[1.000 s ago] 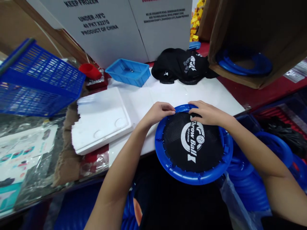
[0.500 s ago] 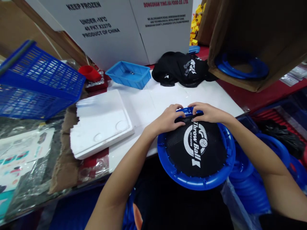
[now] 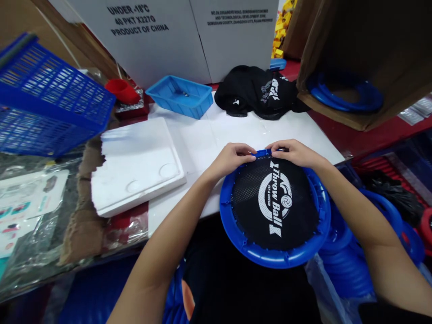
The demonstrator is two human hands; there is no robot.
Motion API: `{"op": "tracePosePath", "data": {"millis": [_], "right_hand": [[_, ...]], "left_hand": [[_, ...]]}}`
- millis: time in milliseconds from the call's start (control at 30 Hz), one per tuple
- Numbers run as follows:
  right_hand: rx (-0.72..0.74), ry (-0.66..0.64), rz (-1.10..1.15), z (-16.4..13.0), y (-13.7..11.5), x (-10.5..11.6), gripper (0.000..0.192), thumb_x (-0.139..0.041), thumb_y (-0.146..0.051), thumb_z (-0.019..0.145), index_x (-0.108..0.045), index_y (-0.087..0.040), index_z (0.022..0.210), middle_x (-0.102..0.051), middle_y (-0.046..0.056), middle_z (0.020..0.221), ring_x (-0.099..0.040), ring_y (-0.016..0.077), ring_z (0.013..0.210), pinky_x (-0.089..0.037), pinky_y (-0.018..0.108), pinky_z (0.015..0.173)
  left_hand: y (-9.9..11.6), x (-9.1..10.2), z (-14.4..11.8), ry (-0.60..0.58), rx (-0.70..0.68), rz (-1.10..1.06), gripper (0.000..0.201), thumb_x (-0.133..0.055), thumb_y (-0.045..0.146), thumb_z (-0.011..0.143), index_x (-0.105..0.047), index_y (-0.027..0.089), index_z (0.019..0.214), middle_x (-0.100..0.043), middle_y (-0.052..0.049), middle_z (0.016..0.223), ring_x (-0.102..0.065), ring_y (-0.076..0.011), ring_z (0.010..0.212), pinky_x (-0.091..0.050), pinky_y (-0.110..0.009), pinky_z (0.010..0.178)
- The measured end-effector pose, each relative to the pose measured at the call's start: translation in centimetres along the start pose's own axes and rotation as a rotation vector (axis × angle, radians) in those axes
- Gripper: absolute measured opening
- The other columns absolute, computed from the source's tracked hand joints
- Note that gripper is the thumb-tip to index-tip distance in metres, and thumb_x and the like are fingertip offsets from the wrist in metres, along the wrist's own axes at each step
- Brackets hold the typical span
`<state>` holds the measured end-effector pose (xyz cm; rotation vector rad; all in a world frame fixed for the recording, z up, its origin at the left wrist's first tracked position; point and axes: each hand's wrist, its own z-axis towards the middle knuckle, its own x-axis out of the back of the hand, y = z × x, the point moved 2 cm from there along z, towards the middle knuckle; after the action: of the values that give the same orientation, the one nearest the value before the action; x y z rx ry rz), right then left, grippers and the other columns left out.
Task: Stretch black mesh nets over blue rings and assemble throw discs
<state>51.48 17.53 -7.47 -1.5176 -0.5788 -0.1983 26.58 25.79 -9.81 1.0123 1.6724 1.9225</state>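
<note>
A round blue plastic ring (image 3: pixel 275 259) rests at the near edge of the white work surface, tilted toward me. Black mesh fabric (image 3: pixel 248 207) printed "Throw Ball" in white spans its inside. At the far rim, my left hand (image 3: pixel 233 158) pinches the mesh edge between thumb and fingers. Close beside it, my right hand (image 3: pixel 294 154) grips the same edge, thumb on the mesh and fingers over the rim. The fingertips partly cover the far rim. Farther back lies a heap of black printed mesh pieces (image 3: pixel 249 92).
A light-blue tray (image 3: pixel 178 105) holding small metal bits stands behind a white foam slab (image 3: pixel 135 166). At left are a blue basket (image 3: pixel 50 99) and a red cup (image 3: pixel 122 91). A cardboard box (image 3: pixel 357 119) at right contains blue rings (image 3: pixel 344 105). More blue rings (image 3: pixel 347 265) are stacked below right.
Both hands have shifted slightly, and the mesh now reaches the far rim, covering blue plastic that showed before. The view has moved a little.
</note>
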Motion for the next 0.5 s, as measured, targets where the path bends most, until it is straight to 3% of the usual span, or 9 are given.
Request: {"op": "tracePosePath", "data": {"millis": [267,500], "right_hand": [[-0.001,-0.166,-0.059,2.0,0.4,1.5,0.022,-0.072,-0.045,0.088,-0.078,-0.024,0.086,-0.079,0.004,0.121,-0.068,0.0271,0.112,-0.048,0.045,0.108],[0.048,-0.149,-0.164,2.3,0.6,1.1,0.02,-0.069,-0.042,0.087,-0.075,-0.024,0.085,-0.077,0.006,0.12,-0.068,0.0271,0.108,-0.049,0.046,0.103]], "left_hand": [[-0.7,-0.2,0.4,0.045,0.017,-0.029,0.032,-0.081,0.039,0.083,-0.08,0.016,0.104,-0.081,-0.009,0.1,-0.073,-0.0218,0.09,-0.056,-0.038,0.087],[-0.5,-0.9,0.3,0.12,-0.073,0.08,0.023,-0.075,0.034,0.088,-0.08,0.017,0.101,-0.081,-0.008,0.1,-0.073,-0.0211,0.091,-0.057,-0.038,0.091]]}}
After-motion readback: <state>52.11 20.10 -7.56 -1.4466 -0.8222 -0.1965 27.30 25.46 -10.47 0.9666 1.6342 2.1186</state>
